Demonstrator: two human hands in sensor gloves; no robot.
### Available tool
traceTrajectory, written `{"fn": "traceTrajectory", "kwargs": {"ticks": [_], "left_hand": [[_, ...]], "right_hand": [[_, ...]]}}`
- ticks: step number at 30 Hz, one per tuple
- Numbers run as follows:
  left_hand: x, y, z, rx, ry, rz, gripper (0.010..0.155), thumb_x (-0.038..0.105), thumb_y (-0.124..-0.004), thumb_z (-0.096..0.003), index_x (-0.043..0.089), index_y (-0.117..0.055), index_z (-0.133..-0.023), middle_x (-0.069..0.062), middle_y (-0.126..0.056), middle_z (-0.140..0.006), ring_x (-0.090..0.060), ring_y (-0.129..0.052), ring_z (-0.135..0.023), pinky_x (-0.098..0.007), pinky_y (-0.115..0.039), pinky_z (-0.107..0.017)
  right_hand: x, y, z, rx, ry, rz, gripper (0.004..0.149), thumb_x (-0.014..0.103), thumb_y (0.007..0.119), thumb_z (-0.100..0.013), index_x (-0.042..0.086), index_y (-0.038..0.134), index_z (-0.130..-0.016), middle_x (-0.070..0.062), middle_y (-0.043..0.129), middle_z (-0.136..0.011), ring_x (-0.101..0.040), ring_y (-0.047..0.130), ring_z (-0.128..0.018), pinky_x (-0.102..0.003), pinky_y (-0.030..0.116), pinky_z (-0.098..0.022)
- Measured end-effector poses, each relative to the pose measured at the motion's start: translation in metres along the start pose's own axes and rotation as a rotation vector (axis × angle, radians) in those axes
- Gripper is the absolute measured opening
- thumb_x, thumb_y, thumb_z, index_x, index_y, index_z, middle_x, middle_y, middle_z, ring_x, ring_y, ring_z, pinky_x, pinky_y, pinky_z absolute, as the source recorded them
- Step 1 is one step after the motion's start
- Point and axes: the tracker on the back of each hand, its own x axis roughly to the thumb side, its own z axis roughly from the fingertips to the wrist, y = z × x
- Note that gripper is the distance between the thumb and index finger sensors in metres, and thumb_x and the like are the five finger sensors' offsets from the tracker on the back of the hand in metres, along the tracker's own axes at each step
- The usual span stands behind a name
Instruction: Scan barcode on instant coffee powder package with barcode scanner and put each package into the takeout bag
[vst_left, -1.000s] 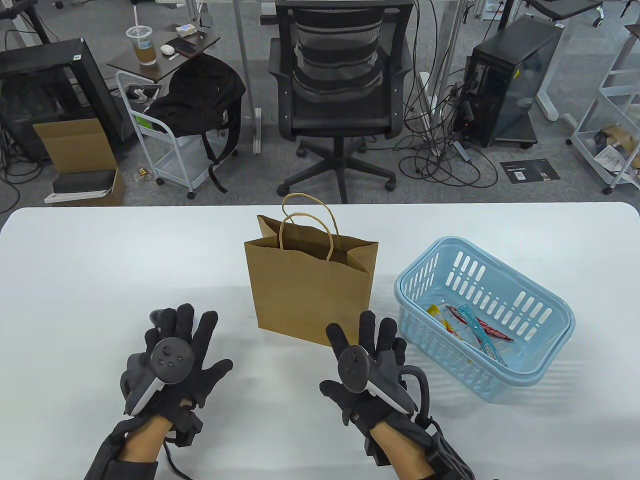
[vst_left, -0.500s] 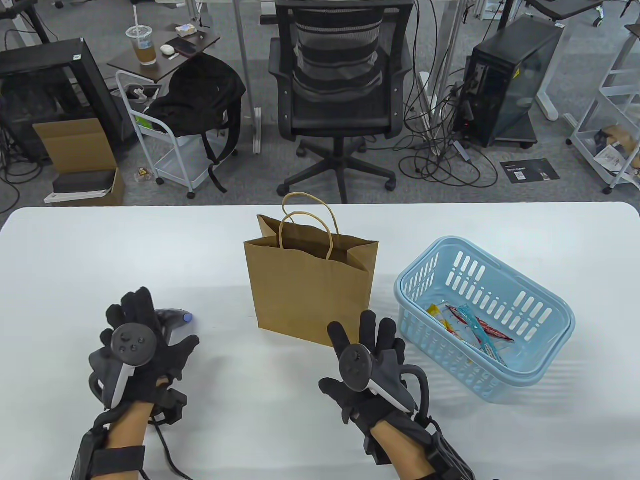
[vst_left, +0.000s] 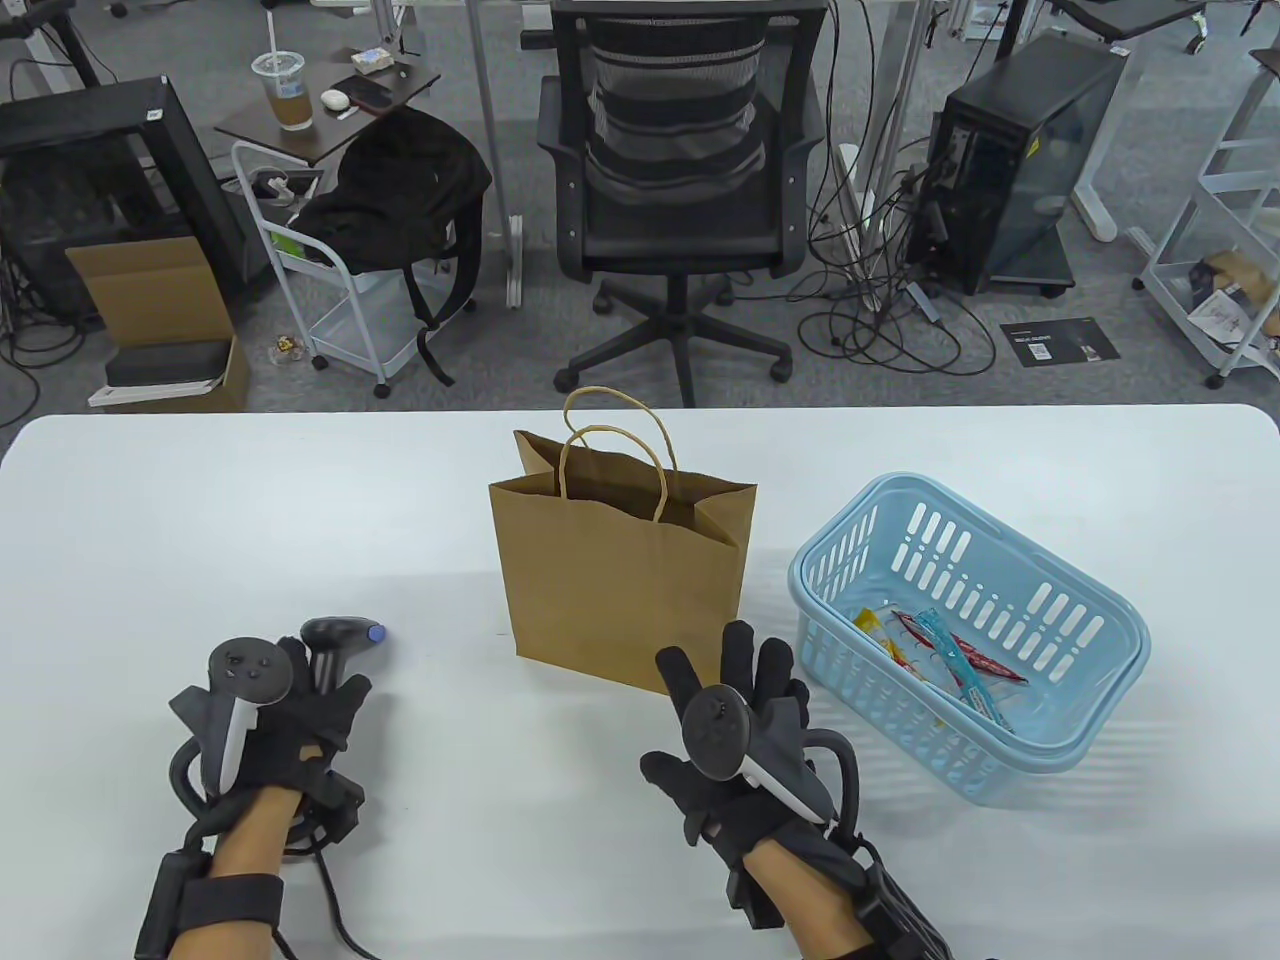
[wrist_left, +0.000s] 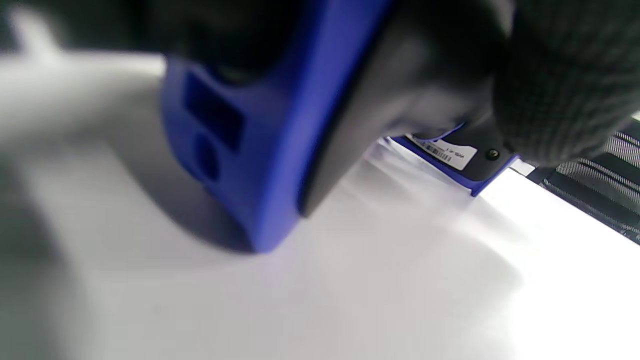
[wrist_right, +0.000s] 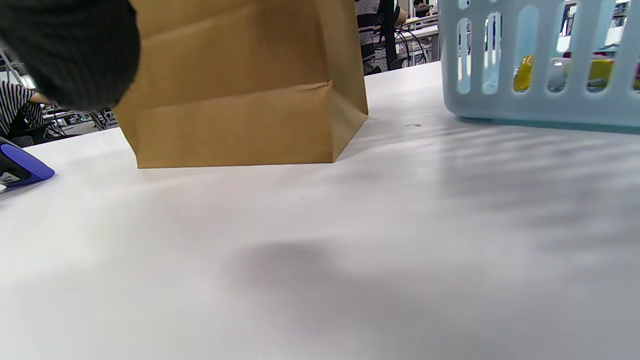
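A grey and blue barcode scanner (vst_left: 338, 640) lies on the white table at the left; my left hand (vst_left: 285, 710) curls round its handle. The left wrist view shows the scanner (wrist_left: 260, 130) close up, just above the table. A brown paper takeout bag (vst_left: 620, 570) stands open mid-table. Several coffee stick packages (vst_left: 940, 655) lie in the light blue basket (vst_left: 1090, 740) to the right. My right hand (vst_left: 740, 715) hovers with spread fingers between bag and basket, holding nothing. The right wrist view shows the bag (wrist_right: 240, 90) and the basket (wrist_right: 540, 100).
The white table (vst_left: 200, 520) spans the view, its far edge behind the bag. Beyond it stand an office chair (vst_left: 680, 190), a computer tower (vst_left: 1010, 160) and a cart (vst_left: 340, 300). A cable (vst_left: 335, 900) runs from my left wrist.
My left hand slid left and back, uncovering the scanner, then curled its fingers round the scanner's handle. The right hand has hardly moved.
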Motion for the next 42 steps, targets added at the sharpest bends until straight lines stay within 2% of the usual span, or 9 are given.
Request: {"fn": "traceTrajectory", "kwargs": {"ticks": [7,17,22,26,28,31,35,38,42], "left_hand": [[0.000,0.002,0.001,-0.048,-0.056,0.131,0.073,0.067,-0.085,-0.0413,0.033,-0.067,-0.102,0.011,-0.090,-0.083,-0.015,-0.095,-0.062,-0.036,-0.080,-0.054],[0.016,0.024,0.034,0.047,-0.370,0.416,0.069,0.060,-0.094,-0.0348,0.032,-0.064,-0.090,0.011,-0.091,-0.090,-0.017,-0.110,-0.061,-0.036,-0.091,-0.043],[0.016,0.021,0.033,-0.062,-0.447,0.592,0.066,0.061,-0.096,-0.0332,0.030,-0.068,-0.084,0.015,-0.099,-0.067,-0.011,-0.111,-0.046,-0.033,-0.092,-0.038],[0.015,0.012,0.028,-0.319,-0.531,0.762,0.077,0.064,-0.084,-0.0454,0.030,-0.051,-0.106,0.015,-0.093,-0.072,-0.012,-0.104,-0.052,-0.036,-0.087,-0.048],[0.014,0.009,0.027,-0.336,-0.542,0.796,0.079,0.068,-0.082,-0.0458,0.032,-0.050,-0.109,0.014,-0.092,-0.073,-0.011,-0.103,-0.053,-0.036,-0.087,-0.050],[0.014,0.006,0.026,-0.339,-0.544,0.830,0.064,0.069,-0.083,-0.0445,0.032,-0.074,-0.096,0.015,-0.093,-0.072,-0.010,-0.103,-0.053,-0.034,-0.088,-0.050],[0.016,0.004,0.027,-0.349,-0.563,0.885,0.054,0.064,-0.085,-0.0442,0.030,-0.082,-0.087,0.014,-0.096,-0.072,-0.012,-0.111,-0.057,-0.034,-0.097,-0.045],[0.020,0.001,0.029,-0.417,-0.611,0.955,0.056,0.058,-0.089,-0.0447,0.024,-0.081,-0.089,0.005,-0.097,-0.079,-0.026,-0.114,-0.059,-0.036,-0.103,-0.039],[0.025,0.002,0.031,-0.485,-0.679,0.909,0.063,0.060,-0.083,-0.0494,0.028,-0.066,-0.100,0.010,-0.097,-0.082,-0.007,-0.114,-0.043,-0.029,-0.099,-0.038]], "right_hand": [[-0.004,-0.003,0.000,-0.012,0.015,-0.021,0.095,0.068,0.079,-0.047,0.050,0.012,-0.110,-0.014,-0.018,-0.111,-0.053,0.001,-0.105,-0.067,0.024,-0.079],[-0.005,-0.004,0.000,-0.014,0.018,-0.037,0.095,0.068,0.079,-0.047,0.049,0.011,-0.110,-0.014,-0.018,-0.112,-0.053,0.002,-0.105,-0.067,0.025,-0.080],[-0.005,-0.004,-0.001,-0.018,0.018,-0.042,0.095,0.068,0.079,-0.047,0.049,0.010,-0.109,-0.014,-0.018,-0.111,-0.053,0.002,-0.105,-0.067,0.025,-0.080],[-0.006,-0.004,-0.001,-0.019,0.020,-0.043,0.095,0.068,0.079,-0.047,0.049,0.010,-0.109,-0.014,-0.018,-0.111,-0.053,0.002,-0.105,-0.067,0.026,-0.080],[-0.006,-0.004,-0.001,-0.021,0.019,-0.041,0.095,0.068,0.079,-0.047,0.049,0.010,-0.109,-0.015,-0.018,-0.111,-0.053,0.002,-0.105,-0.067,0.026,-0.080],[-0.006,-0.005,-0.001,-0.026,0.019,-0.038,0.094,0.068,0.079,-0.047,0.050,0.011,-0.109,-0.014,-0.017,-0.112,-0.053,0.003,-0.105,-0.067,0.026,-0.080],[-0.006,-0.004,-0.001,-0.027,0.019,-0.041,0.094,0.068,0.079,-0.047,0.050,0.011,-0.109,-0.014,-0.017,-0.112,-0.053,0.003,-0.105,-0.067,0.026,-0.080],[-0.006,-0.004,-0.001,-0.023,0.017,-0.036,0.094,0.067,0.079,-0.047,0.051,0.011,-0.109,-0.014,-0.017,-0.112,-0.053,0.003,-0.105,-0.067,0.026,-0.080],[-0.005,-0.004,-0.001,-0.028,0.015,-0.034,0.093,0.067,0.079,-0.047,0.051,0.010,-0.109,-0.014,-0.016,-0.112,-0.053,0.003,-0.105,-0.067,0.026,-0.080]]}}
